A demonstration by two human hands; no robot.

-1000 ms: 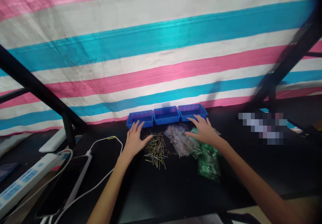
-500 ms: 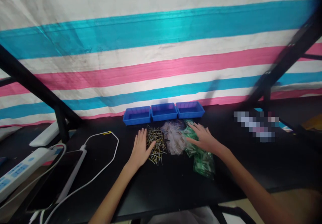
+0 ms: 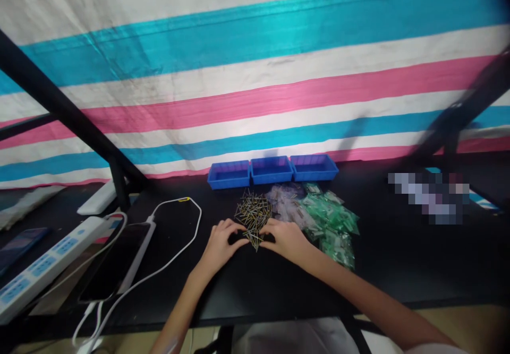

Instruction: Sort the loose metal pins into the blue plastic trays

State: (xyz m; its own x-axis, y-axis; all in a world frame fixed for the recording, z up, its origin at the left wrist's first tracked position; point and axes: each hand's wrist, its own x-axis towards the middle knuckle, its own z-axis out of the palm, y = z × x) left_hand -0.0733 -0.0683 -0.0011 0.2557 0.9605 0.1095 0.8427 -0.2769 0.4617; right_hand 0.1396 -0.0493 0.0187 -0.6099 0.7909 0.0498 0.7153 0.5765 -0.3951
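A heap of thin silver and yellowish metal pins (image 3: 254, 209) lies loose on the black table; their exact kind is too small to tell. At its near end, my left hand (image 3: 221, 241) curves in from the left, thumb and forefinger apart and touching the edge of the heap. My right hand (image 3: 287, 239) mirrors it from the right, also with a gap between thumb and fingers. Beside the heap are whitish clear plastic bags (image 3: 287, 209) with small contents. Green plastic bags (image 3: 330, 213) spread further right, partly behind my right forearm.
Three blue trays stand in a row at the back: left (image 3: 229, 175), middle (image 3: 271, 170) and right (image 3: 314, 168). To the left are a white power strip (image 3: 51, 264), a dark-screened device (image 3: 115, 261) and a looping white cable (image 3: 175, 258). Striped sheeting (image 3: 255, 99) hangs behind.
My right hand has left the green bags and moved left to the heap. My left hand has slid to the heap's near end, its fingers now curved. The view has shifted slightly.
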